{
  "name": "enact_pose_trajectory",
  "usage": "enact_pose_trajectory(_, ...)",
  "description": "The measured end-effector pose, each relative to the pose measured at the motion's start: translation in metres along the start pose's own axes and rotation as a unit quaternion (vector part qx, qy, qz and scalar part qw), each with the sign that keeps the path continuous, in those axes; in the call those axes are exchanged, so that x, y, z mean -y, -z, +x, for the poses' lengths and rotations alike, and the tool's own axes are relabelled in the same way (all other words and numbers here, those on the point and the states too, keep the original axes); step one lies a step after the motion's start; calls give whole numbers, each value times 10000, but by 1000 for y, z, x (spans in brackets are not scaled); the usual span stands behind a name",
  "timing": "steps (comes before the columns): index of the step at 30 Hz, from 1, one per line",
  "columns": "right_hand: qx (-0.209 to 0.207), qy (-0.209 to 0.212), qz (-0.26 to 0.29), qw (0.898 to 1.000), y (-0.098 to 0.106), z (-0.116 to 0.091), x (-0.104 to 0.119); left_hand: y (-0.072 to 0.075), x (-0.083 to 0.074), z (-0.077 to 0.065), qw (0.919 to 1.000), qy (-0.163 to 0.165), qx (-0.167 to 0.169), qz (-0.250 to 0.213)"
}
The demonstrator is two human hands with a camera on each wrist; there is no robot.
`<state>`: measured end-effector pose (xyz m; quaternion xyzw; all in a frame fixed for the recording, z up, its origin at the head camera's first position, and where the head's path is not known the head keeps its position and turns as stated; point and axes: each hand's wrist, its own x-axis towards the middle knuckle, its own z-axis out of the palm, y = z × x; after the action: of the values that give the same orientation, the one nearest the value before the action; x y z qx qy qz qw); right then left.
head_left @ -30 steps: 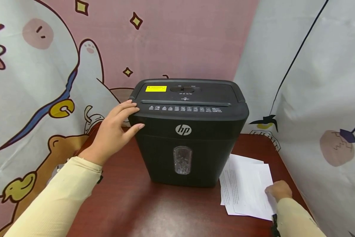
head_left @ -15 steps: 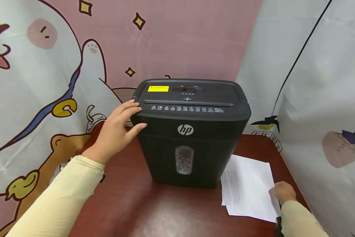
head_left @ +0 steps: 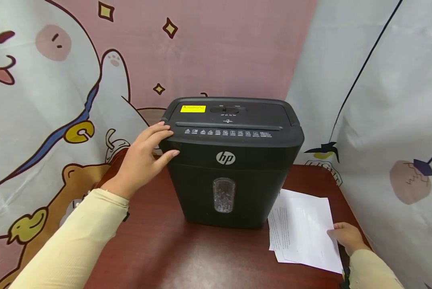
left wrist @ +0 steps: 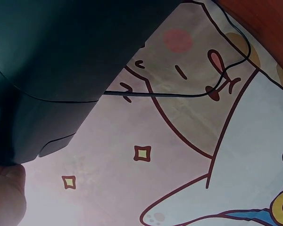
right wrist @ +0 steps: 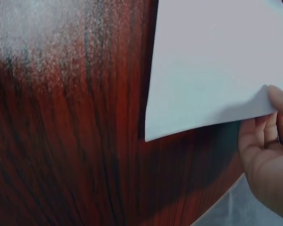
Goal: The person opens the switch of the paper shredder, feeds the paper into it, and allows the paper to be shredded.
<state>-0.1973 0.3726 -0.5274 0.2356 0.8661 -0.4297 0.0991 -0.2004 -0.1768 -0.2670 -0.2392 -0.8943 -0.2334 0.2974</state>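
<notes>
A black HP paper shredder [head_left: 195, 188] stands upright on the table. My left hand [head_left: 136, 160] rests on its upper left corner, fingertips on the top edge and the thumb against the front. In the left wrist view, only part of the left hand [left wrist: 7, 195] shows, at the shredder's edge. To the right of the shredder lie sheets of paper [head_left: 306, 228], some printed. My right hand [head_left: 347, 237] pinches the top sheet at its right edge. The right wrist view shows this white sheet [right wrist: 212, 70] between thumb and fingers, its near edge raised above the table.
The dark red wooden table [head_left: 158, 249] extends in front of the shredder. Cartoon-printed cloth [head_left: 230, 48] hangs behind and on both sides. A black cord [left wrist: 155, 94] runs across the left wrist view.
My right hand has moved a little to the right, and the top sheet has shifted right with it. My left hand stays on the shredder's corner.
</notes>
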Motion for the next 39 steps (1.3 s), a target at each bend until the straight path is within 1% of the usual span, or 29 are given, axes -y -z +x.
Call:
enact_pose_trajectory(7, 409, 202, 276, 9986, 11, 2, -3, 0, -2, 1, 9999, 108, 76, 31)
enact_pose_trajectory(12, 537, 340, 353, 9974, 19, -4, 3, 1, -2, 0, 9999, 108, 21, 9)
enact_pose_trajectory(18, 573, 560, 432, 9958, 24, -13, 11, 2, -2, -1, 9999, 108, -74, -70)
enact_pose_trajectory(25, 566, 504, 464, 9960, 34, -19, 15, 1, -5, 0, 9997, 151, -43, -174)
enact_pose_trajectory(31, 577, 574, 446, 9957, 44, -25, 20, 1, -6, 1, 9997, 174, -46, -142)
enact_pose_trajectory(35, 557, 656, 422, 9954, 49, -29, 24, 1, -6, 1, 9996, 195, -44, -199)
enact_pose_trajectory(39, 515, 629, 463, 9956, 52, -33, 26, 0, -6, 0, 9992, 245, -82, -306)
